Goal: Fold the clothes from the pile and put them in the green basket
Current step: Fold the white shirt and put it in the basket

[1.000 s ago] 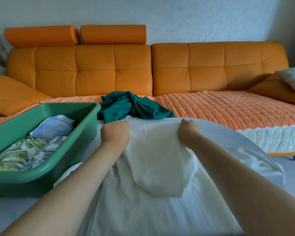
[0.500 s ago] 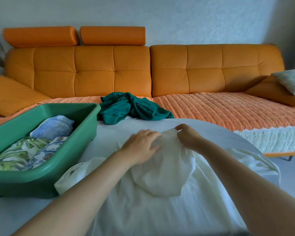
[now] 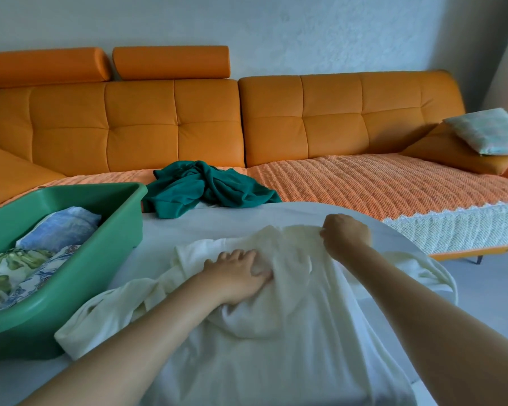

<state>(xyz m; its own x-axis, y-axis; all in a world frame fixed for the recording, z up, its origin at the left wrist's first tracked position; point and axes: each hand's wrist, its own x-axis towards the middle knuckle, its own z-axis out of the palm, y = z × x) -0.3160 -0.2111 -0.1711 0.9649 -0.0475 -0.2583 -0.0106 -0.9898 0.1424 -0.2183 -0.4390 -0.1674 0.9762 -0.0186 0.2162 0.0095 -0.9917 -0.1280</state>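
Two hands are on the white garment (image 3: 276, 361), which lies spread on the tabletop (image 3: 188, 227) under and in front of them. A second ago both hands were fisted side by side on its far edge. Since then the left hand (image 3: 238, 273) has come back toward the person and lies with fingers spread, pressing the turned-back flap flat. The right hand (image 3: 345, 232) has drawn off to the right and pinches the far edge with curled fingers, pulling it taut.

That reads as smoothing and squaring the top of the garment before the real folds, so this piece looks early in its fold and not ready for the green basket (image 3: 79, 291) left of the left hand, which already holds folded clothes (image 3: 27, 268).

The garment's long axis runs near to far, its top end pointing away past the hands. One sleeve trails left toward the basket, and the other hangs right of the right forearm.

A teal garment (image 3: 206, 189) lies crumpled beyond the hands, apparently next.
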